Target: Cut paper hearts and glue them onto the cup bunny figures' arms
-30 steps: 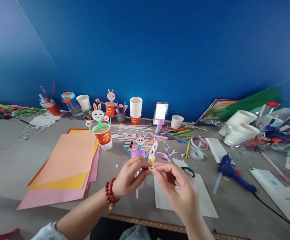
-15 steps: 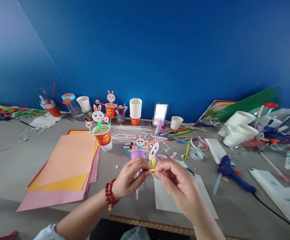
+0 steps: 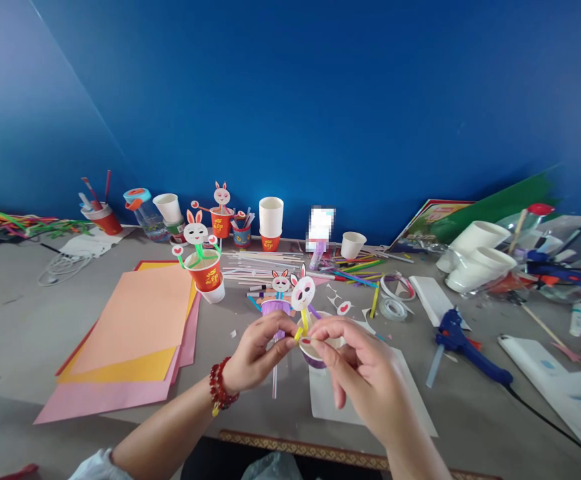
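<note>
My left hand (image 3: 267,350) is closed in a pinch on the tip of a yellow straw (image 3: 299,333). The thumb and forefinger of my right hand (image 3: 363,367) pinch a small paper piece with a red heart (image 3: 306,341), close beside the straw tip. Above my fingertips a white paper rabbit head (image 3: 303,294) with pink ears tops a yellow stem (image 3: 305,319). Below it a paper cup (image 3: 315,362) with a purple side is partly hidden by my hands. Behind my left hand stands another rabbit figure on a purple cup (image 3: 273,308).
Coloured paper sheets (image 3: 130,320) lie at left, near a rabbit on a red cup (image 3: 205,275). A white sheet (image 3: 330,400) lies under my right hand. At right are a blue glue gun (image 3: 470,353) with its cord, tape (image 3: 393,309) and bagged cups (image 3: 485,267).
The rabbit head has turned its face toward me and shifted slightly left. My right hand's fingers have drawn a little apart from the yellow straw tip; more of the cup shows.
</note>
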### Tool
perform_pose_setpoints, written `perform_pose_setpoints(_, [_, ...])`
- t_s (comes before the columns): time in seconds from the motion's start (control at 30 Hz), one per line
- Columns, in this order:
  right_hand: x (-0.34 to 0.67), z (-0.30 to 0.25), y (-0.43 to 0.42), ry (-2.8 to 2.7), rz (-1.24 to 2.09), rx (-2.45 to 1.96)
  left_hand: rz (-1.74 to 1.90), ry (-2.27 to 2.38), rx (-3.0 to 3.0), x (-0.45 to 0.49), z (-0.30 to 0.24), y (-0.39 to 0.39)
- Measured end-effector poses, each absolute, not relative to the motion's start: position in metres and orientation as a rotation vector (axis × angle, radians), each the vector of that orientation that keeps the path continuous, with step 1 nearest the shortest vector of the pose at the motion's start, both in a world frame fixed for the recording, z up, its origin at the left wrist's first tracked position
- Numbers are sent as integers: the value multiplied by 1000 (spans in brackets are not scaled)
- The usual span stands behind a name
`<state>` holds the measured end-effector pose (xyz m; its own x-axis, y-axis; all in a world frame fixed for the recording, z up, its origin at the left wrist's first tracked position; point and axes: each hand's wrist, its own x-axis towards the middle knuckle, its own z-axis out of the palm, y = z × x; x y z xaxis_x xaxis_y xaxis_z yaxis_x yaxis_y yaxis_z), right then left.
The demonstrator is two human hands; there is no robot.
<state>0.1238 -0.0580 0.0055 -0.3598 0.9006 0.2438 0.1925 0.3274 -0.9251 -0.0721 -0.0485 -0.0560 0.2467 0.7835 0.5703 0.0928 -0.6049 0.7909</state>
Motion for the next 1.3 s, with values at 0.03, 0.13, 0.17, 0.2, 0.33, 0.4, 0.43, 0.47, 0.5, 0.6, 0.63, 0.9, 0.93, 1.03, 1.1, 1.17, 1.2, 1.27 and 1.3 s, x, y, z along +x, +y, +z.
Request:
perform_pose_setpoints(0.03, [123, 6, -57, -1789, 1075, -1000, 1391, 798, 1893, -72, -57, -48])
perform_pose_setpoints(0.13, [122, 10, -56, -1855, 1064, -1079, 1374, 793, 1900, -72, -58, -48])
perform_pose_setpoints(0.17, [122, 12, -56, -1881, 1069, -1104, 1368, 793, 1899, -72, -58, -48])
perform_pose_setpoints(0.2, [122, 15, -56, -1906, 1076, -1124, 1364, 793, 1898, -73, -58, -48])
perform_pose_setpoints(0.33, [122, 23, -56, -1999, 1063, -1152, 1342, 805, 1878, -72, -58, -48])
perform_pose_setpoints(0.4, [122, 24, -56, -2046, 1034, -1144, 1341, 798, 1869, -72, -57, -49])
perform_pose_setpoints(0.43, [121, 25, -56, -2062, 1012, -1141, 1345, 791, 1865, -71, -57, -49])
perform_pose_setpoints(0.47, [121, 24, -56, -2071, 987, -1142, 1351, 783, 1862, -71, -57, -49])
perform_pose_setpoints(0.5, [121, 24, -56, -2075, 960, -1147, 1356, 776, 1860, -71, -57, -49])
perform_pose_setpoints(0.6, [121, 23, -56, -2079, 893, -1166, 1363, 757, 1860, -71, -56, -49])
perform_pose_setpoints(0.63, [121, 22, -56, -2088, 881, -1169, 1362, 752, 1862, -71, -56, -49])
perform_pose_setpoints(0.9, [117, 18, -55, -2086, 823, -1181, 1359, 757, 1879, -72, -57, -47])
perform_pose_setpoints(0.93, [117, 17, -56, -2076, 825, -1183, 1359, 758, 1880, -72, -58, -47])
perform_pose_setpoints(1.03, [116, 14, -57, -2067, 783, -1195, 1355, 754, 1875, -72, -58, -47])
perform_pose_setpoints(1.1, [116, 11, -57, -2083, 705, -1200, 1355, 748, 1868, -72, -58, -48])
perform_pose_setpoints(1.17, [116, 8, -56, -2100, 603, -1196, 1358, 741, 1860, -72, -58, -48])
perform_pose_setpoints(1.2, [116, 7, -56, -2107, 547, -1191, 1359, 739, 1856, -71, -58, -48])
perform_pose_setpoints(1.27, [115, 7, -56, -2115, 425, -1171, 1352, 740, 1849, -71, -58, -48])
perform_pose_setpoints(1.3, [114, 7, -56, -2124, 369, -1160, 1343, 738, 1849, -72, -58, -47])
